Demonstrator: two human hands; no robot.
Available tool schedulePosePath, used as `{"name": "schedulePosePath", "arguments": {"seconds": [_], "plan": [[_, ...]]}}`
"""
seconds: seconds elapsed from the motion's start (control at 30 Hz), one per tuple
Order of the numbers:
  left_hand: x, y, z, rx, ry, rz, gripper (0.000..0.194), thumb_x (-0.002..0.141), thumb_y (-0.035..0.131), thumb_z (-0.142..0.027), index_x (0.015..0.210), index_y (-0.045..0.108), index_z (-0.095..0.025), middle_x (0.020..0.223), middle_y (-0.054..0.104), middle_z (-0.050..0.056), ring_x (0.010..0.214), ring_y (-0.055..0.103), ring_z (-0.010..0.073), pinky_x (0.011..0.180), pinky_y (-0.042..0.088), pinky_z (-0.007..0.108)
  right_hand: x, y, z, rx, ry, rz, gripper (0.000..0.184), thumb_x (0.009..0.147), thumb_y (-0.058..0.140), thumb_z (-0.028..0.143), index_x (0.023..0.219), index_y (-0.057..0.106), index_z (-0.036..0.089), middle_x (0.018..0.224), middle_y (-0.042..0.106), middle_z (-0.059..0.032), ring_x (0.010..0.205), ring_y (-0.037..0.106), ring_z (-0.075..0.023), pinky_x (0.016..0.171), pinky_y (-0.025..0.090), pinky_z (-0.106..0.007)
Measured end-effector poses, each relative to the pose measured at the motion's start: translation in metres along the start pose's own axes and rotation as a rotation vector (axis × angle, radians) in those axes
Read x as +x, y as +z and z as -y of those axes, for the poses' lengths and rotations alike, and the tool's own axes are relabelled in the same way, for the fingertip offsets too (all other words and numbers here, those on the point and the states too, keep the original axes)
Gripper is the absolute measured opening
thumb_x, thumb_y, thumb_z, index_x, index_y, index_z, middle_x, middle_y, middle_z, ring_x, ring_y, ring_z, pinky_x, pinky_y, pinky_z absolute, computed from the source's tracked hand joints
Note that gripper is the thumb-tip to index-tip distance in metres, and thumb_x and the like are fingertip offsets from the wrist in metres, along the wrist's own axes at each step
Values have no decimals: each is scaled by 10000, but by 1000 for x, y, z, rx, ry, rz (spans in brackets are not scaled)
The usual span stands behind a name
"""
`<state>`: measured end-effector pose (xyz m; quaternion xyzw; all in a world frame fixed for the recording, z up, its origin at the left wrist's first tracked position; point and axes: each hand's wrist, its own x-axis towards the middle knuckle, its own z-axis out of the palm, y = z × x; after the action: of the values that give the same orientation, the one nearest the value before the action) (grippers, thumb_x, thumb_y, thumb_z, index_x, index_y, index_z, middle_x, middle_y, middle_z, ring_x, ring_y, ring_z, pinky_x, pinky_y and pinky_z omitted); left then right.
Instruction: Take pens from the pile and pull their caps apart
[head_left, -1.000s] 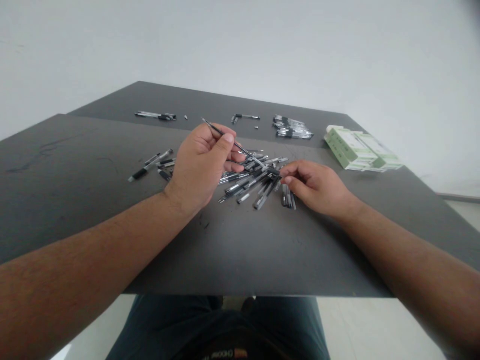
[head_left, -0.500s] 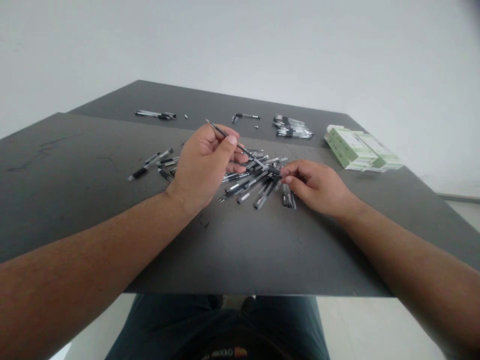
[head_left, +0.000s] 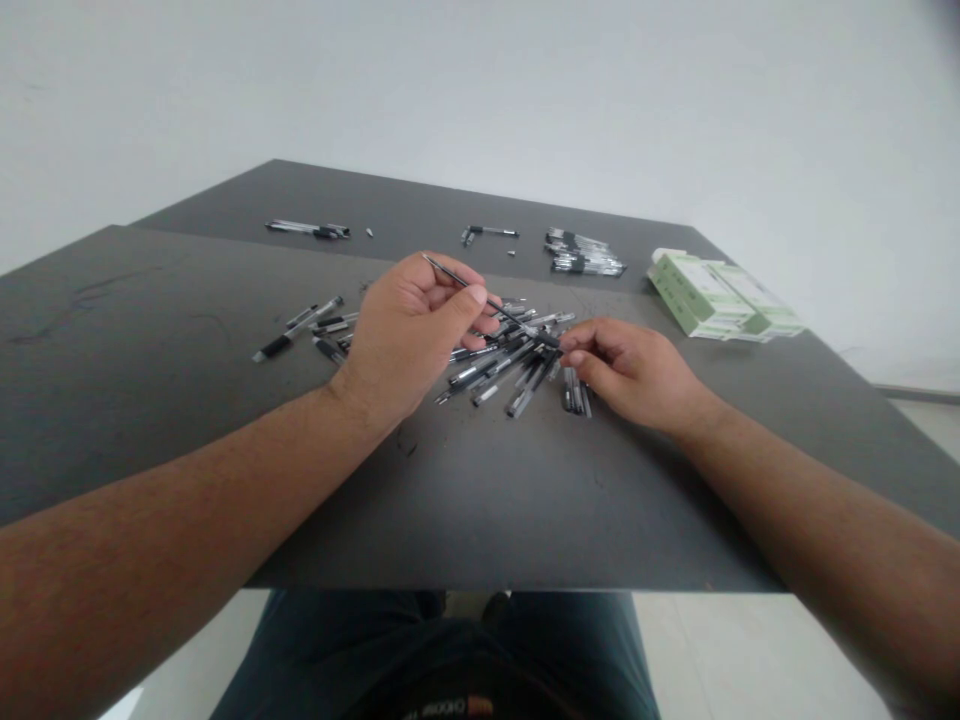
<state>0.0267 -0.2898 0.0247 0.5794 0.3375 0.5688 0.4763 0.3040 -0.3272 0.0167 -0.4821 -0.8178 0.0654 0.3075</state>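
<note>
Dark grey laminate covers the table (head_left: 150, 400) in front of you, with a second table (head_left: 420, 205) of the same grey butted against its far edge. Your 2 bare forearms reach across the near top from the bottom corners.

Green and white boxes (head_left: 720, 295) lie stacked at the right, well apart from your hands. Between your hands spreads the pile of pens (head_left: 502, 365), black and clear barrels crossing each other loosely. A smaller scatter of pens (head_left: 304, 328) lies to the left of your left hand. On the far table you have a tidy row of pens (head_left: 585, 255) at the right, a lone pen (head_left: 491, 232) in the middle and a few pens (head_left: 307, 229) at the left.

Your left hand (head_left: 409, 335) is raised just above the pile, thumb and fingers closed on a thin black refill (head_left: 487, 299). The refill slants from above your knuckles down to the right, its lower end over the pile and meeting your right fingertips. Your right hand (head_left: 637, 372) rests on the table at the pile's right edge, thumb and forefinger pinched at that lower end; you cannot tell whether a small part sits between them. A short bunch of pens (head_left: 576, 392) lies just under that hand's fingers.
</note>
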Motion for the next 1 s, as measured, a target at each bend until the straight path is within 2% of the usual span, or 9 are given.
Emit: {"name": "schedulePosePath", "arguments": {"seconds": [0.13, 0.2, 0.3, 0.4, 0.5, 0.57, 0.8, 1.0], "plan": [[0, -2, 2, 42, -28, 80, 102, 974, 796, -243, 1036, 723, -207, 980, 861, 49, 842, 839, 169, 661, 674, 243, 0, -1, 2, 7, 0, 15, 186, 1031, 666, 271, 1113, 830, 243, 1012, 886, -50, 885, 816, -253, 826, 606, -360], [-1, -4, 4, 127, -46, 174, 116, 958, 815, -265, 1036, 760, -200, 966, 860, 50, 854, 838, 179, 687, 677, 261, 1, -2, 3, 12, -4, 31, 189, 1030, 662, 256, 1114, 832, 246, 1010, 885, -45, 880, 814, -246, 817, 602, -351], [-1, -5, 9, 246, -71, 343, 162, 933, 826, -279, 1069, 807, -193, 901, 853, 41, 748, 797, 167, 678, 652, 279, 1, -2, 4, 18, -36, 47, 196, 1031, 657, 244, 1104, 839, 244, 985, 875, -35, 861, 804, -231, 813, 593, -337], [-2, -5, 15, 241, -54, 423, 261, 885, 840, -248, 1135, 806, -182, 957, 871, 59, 818, 820, 191, 751, 671, 314, 2, -2, 5, 22, -60, 64, 198, 1024, 665, 236, 1108, 845, 243, 967, 866, -29, 842, 793, -221, 804, 582, -329], [-3, -5, 17, 216, -3, 424, 360, 857, 859, -244, 1201, 780, -176, 1072, 881, 92, 993, 852, 232, 913, 697, 378, 2, -2, 5, 36, -63, 70, 210, 1020, 661, 220, 1115, 847, 245, 975, 865, -29, 852, 793, -221, 810, 582, -328], [-4, -6, 16, 245, 30, 406, 381, 855, 862, -258, 1215, 767, -177, 1099, 876, 101, 1024, 849, 240, 954, 693, 401, 2, -2, 6, 45, -62, 67, 212, 1020, 657, 215, 1111, 846, 244, 993, 868, -35, 878, 799, -225, 827, 587, -330], [-4, -8, 13, 456, 145, 335, 247, 916, 791, -305, 1138, 785, -197, 1011, 853, 63, 925, 810, 217, 855, 649, 360, 1, -2, 5, 38, -74, 57, 202, 1027, 665, 223, 1119, 843, 240, 1031, 882, -45, 911, 815, -238, 857, 601, -341], [-7, -6, -2, 683, 195, 365, 126, 966, 716, -312, 978, 797, -217, 827, 800, 2, 744, 716, 174, 757, 562, 313, 2, -3, 7, 7, -90, 69, 204, 1011, 665, 217, 1109, 842, 246, 1033, 882, -42, 920, 815, -235, 851, 602, -332]]}}
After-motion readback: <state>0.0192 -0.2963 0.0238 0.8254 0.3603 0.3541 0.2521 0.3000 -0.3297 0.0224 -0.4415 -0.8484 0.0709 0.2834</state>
